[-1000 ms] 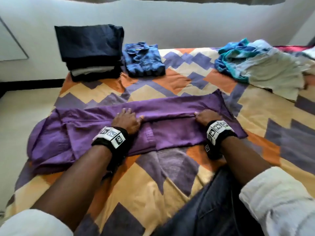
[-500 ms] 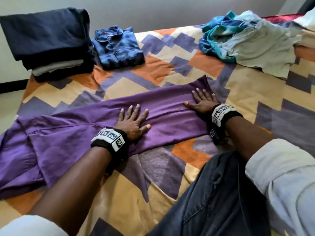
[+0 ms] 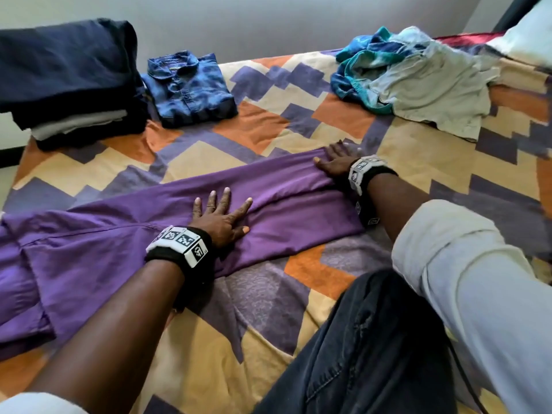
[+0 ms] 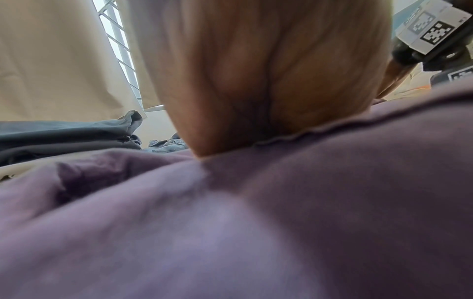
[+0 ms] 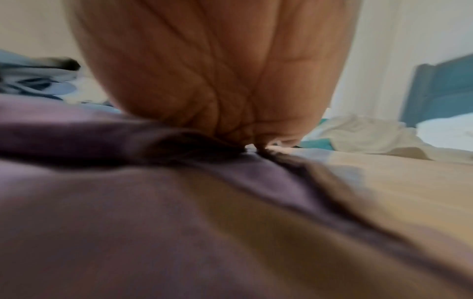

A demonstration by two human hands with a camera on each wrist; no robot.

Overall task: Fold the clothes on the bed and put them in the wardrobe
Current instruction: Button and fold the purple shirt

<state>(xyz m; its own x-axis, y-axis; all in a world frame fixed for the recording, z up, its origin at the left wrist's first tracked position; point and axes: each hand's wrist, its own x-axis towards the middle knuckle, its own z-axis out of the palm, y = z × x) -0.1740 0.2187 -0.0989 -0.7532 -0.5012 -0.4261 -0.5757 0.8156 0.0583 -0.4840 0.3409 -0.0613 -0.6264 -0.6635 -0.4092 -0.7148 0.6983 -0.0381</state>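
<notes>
Purple garment (image 3: 277,201) under both hands: left hand (image 3: 219,218) flat mid, right hand (image 3: 336,162) flat at end

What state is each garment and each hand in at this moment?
purple garment: folded lengthwise, lying flat on the bed
left hand: fingers spread, pressing the purple garment
right hand: flat at the garment's far end
blue shirt: folded
dark stack: folded, piled
teal and grey clothes: unfolded heap
</notes>
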